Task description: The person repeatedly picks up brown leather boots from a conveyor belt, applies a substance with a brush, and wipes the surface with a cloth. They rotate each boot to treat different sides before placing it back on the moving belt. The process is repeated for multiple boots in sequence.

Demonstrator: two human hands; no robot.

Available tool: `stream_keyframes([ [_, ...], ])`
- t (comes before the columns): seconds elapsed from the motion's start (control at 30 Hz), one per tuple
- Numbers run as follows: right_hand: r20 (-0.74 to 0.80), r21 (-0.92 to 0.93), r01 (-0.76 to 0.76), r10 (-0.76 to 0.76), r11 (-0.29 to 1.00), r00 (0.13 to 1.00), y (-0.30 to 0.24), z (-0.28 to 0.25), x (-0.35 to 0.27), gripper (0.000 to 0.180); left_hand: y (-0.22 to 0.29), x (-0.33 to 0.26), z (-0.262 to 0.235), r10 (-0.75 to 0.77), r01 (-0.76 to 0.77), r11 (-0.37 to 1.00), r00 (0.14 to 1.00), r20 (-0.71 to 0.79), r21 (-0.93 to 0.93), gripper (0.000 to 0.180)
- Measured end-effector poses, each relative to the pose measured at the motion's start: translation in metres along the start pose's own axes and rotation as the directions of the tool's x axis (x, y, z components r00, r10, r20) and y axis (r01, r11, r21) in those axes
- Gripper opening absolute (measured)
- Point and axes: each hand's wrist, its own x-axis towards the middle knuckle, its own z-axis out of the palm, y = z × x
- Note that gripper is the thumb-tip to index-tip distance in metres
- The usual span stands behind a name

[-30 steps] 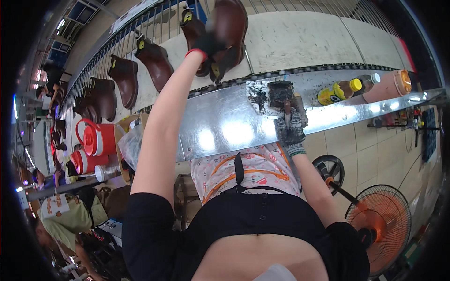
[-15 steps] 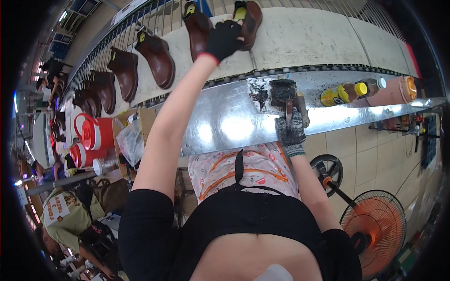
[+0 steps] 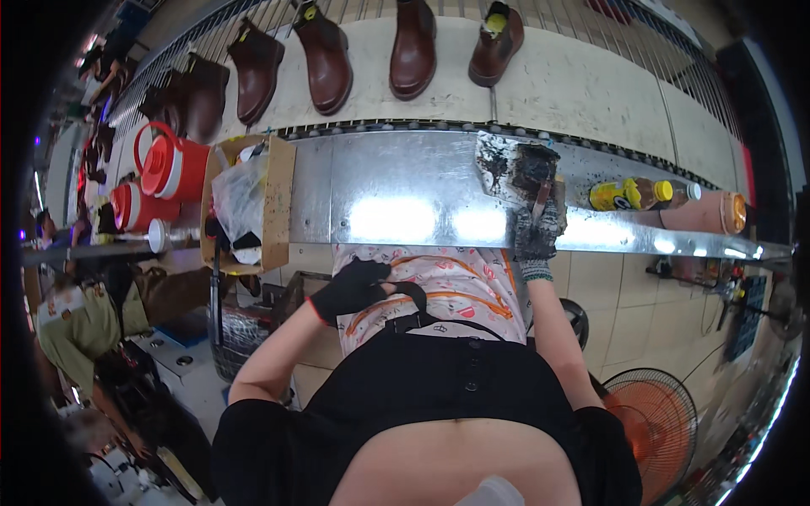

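My left hand [image 3: 358,288], in a black glove with bare fingertips, is over my lap, its fingers curled. A black strap [image 3: 411,295] on the pink-and-white patterned apron [image 3: 447,274] bends toward those fingertips, seemingly pinched by them. My right hand [image 3: 538,229], in a stained grey knit glove, is closed around the brown handle of a brush [image 3: 542,196] at the bench's front edge. Ahead of it, a dark, paste-smeared pad [image 3: 535,164] lies on a stained white sheet [image 3: 496,160]; the brush's working end is hard to distinguish there. Brown ankle boots [image 3: 413,51] stand beyond, the nearest one [image 3: 496,46] at their right end.
The metal bench [image 3: 337,185] runs beside a chain-edged conveyor [image 3: 582,84]. Bottles [image 3: 629,194] and a pinkish container [image 3: 704,211] lie right. An open cardboard box [image 3: 278,202] and red jugs [image 3: 173,164] stand left. A fan [image 3: 650,422] is lower right; another person [image 3: 80,329] is left.
My left hand has let go of the rightmost boot and come back to my lap, where the strap now bends toward it. My right hand keeps the brush. The boots appear farther right in view.
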Motion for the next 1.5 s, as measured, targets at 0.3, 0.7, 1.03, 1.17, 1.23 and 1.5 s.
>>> stream_keyframes([
  [0.3,-0.084,-0.204,0.238,-0.260,0.949,0.962,0.010,0.007,0.005,0.055,0.020,-0.079,-0.027,-0.075,0.224,0.918,0.909,0.409,-0.328,0.010],
  [0.7,-0.136,-0.117,0.125,-0.141,0.985,0.981,0.002,0.003,0.010,0.026,0.043,-0.074,-0.021,-0.453,0.514,0.763,0.858,0.242,-0.393,0.009],
  [1.03,-0.025,-0.112,0.080,-0.084,0.990,0.996,0.005,0.005,0.001,0.075,0.060,-0.078,-0.024,-0.396,0.450,0.775,0.893,0.213,-0.443,0.010],
  [1.17,0.069,-0.137,0.022,-0.012,0.990,0.998,0.004,0.002,0.001,0.071,0.059,-0.071,-0.030,-0.411,0.529,0.721,0.847,0.338,-0.448,0.012],
  [1.23,0.082,-0.031,-0.054,0.056,0.998,0.995,-0.002,-0.004,0.002,0.069,0.050,-0.074,-0.028,-0.326,0.461,0.751,0.881,0.343,-0.472,0.012],
  [1.5,0.002,0.019,-0.004,0.004,1.000,1.000,-0.009,-0.010,0.003,0.066,0.053,-0.069,-0.029,-0.353,0.496,0.740,0.861,0.366,-0.454,0.014],
])
